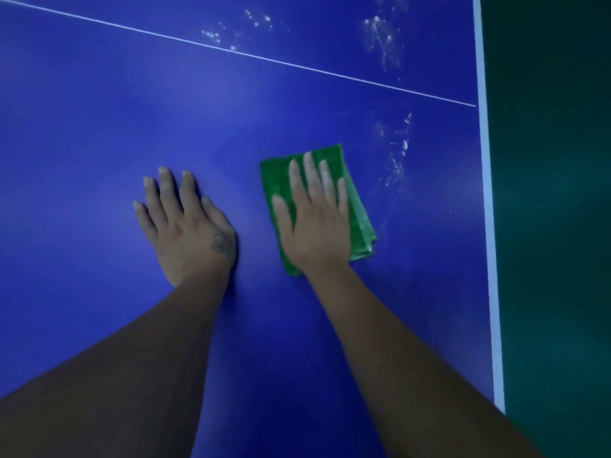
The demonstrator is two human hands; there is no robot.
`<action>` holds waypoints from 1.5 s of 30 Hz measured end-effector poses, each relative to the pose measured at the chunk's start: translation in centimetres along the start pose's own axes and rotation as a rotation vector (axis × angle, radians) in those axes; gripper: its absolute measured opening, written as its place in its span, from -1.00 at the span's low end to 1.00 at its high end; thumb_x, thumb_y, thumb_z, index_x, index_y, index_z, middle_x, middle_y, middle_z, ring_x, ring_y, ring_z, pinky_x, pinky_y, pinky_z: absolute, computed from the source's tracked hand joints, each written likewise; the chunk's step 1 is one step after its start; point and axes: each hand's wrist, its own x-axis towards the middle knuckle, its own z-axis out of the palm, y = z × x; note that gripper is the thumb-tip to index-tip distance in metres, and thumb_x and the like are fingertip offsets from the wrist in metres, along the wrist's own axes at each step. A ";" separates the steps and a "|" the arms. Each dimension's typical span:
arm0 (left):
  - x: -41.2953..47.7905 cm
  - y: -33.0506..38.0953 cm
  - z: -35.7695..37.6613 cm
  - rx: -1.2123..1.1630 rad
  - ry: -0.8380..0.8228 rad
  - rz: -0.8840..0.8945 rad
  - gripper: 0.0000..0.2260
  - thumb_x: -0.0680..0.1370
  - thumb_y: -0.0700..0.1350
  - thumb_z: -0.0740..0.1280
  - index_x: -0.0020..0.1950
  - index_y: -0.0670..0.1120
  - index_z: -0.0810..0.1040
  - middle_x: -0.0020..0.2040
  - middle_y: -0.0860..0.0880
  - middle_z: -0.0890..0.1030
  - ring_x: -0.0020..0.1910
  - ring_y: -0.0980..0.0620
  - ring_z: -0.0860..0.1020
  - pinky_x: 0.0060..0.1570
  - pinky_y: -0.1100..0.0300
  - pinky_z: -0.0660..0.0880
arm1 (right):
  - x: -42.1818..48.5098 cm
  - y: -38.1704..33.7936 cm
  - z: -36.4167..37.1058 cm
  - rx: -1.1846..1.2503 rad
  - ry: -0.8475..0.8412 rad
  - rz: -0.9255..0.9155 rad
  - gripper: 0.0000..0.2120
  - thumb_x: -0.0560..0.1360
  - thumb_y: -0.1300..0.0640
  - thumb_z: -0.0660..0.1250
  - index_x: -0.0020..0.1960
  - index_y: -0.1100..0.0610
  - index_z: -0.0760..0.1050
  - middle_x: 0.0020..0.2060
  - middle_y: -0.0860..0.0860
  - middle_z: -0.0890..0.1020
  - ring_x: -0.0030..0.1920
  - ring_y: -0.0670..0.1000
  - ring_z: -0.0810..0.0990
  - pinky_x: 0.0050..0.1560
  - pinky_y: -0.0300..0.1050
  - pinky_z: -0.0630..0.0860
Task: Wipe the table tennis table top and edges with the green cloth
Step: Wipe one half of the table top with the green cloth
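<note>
A person's right hand [314, 223] presses flat, fingers straight and slightly spread, on a folded green cloth [358, 209] lying on the blue table [99, 127]. The cloth sits right of centre, near the white border stripe [488, 206] along the table's right side but apart from it; its far corners and right side show around the hand. The left hand [188, 226] rests open and palm down on the bare surface just beside the cloth, not touching it, with a small dark mark [220, 243] visible near the base of the thumb. Both forearms reach in from the lower edge. White specks and smears [396, 160] dot the surface just right of the cloth, and more white specks [380, 31] lie farther off beyond a thin white line [264, 59] that crosses the table at a slant. To the right of the stripe lies a dark green floor [555, 193].
</note>
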 end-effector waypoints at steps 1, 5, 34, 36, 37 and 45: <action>-0.1 0.0 -0.1 -0.010 -0.011 0.003 -0.50 0.74 0.03 0.09 0.66 -0.08 0.36 0.73 -0.12 0.24 0.74 -0.16 0.10 0.70 -0.11 -0.12 | -1.8 0.7 0.1 0.001 -0.007 -0.073 -0.36 0.76 -0.24 0.03 0.75 0.03 0.18 0.75 0.02 0.15 0.75 0.11 0.08 0.73 0.20 -0.02; 0.1 -0.2 0.0 -0.008 -0.037 0.022 -0.48 0.73 0.04 0.06 0.68 -0.09 0.33 0.74 -0.11 0.21 0.74 -0.17 0.08 0.71 -0.18 -0.09 | -2.2 8.1 -1.0 -0.009 -0.074 -0.223 -0.39 0.75 -0.23 0.14 0.74 -0.03 0.23 0.75 0.01 0.14 0.76 0.14 0.06 0.74 0.21 -0.02; -20.0 4.3 -3.2 0.033 -0.210 0.321 -0.42 0.76 0.12 0.02 0.76 -0.07 0.18 0.77 -0.08 0.13 0.76 -0.15 0.02 0.69 -0.28 -0.04 | -3.8 25.6 -5.0 -0.135 -0.159 -0.393 -0.43 0.78 -0.12 0.00 0.75 0.01 0.14 0.76 0.03 0.11 0.76 0.11 0.03 0.72 0.31 0.01; -20.2 4.7 -3.5 0.016 -0.189 0.296 -0.44 0.75 0.10 0.08 0.73 -0.07 0.28 0.75 -0.09 0.21 0.75 -0.16 0.10 0.69 -0.26 -0.01 | -6.3 23.5 -4.4 -0.108 -0.125 -0.203 -0.42 0.78 -0.12 -0.04 0.77 0.02 0.08 0.77 0.04 0.06 0.76 0.12 -0.01 0.73 0.27 -0.03; -20.3 4.9 -3.7 0.005 -0.167 0.292 -0.46 0.74 0.09 0.11 0.71 -0.08 0.33 0.73 -0.10 0.25 0.74 -0.16 0.14 0.69 -0.26 0.02 | -8.2 22.1 -4.0 -0.097 -0.107 -0.124 -0.41 0.78 -0.13 -0.06 0.77 0.02 0.05 0.77 0.06 0.03 0.76 0.12 -0.03 0.73 0.26 -0.05; -27.5 10.2 -3.9 0.044 -0.159 -0.143 -0.39 0.74 0.24 0.08 0.76 0.05 0.18 0.78 -0.04 0.07 0.76 -0.12 -0.03 0.71 -0.17 -0.14 | -30.8 22.6 -2.7 0.105 -0.183 -0.534 -0.44 0.80 -0.14 0.06 0.76 -0.03 0.15 0.77 -0.02 0.07 0.77 0.08 -0.01 0.73 0.24 0.05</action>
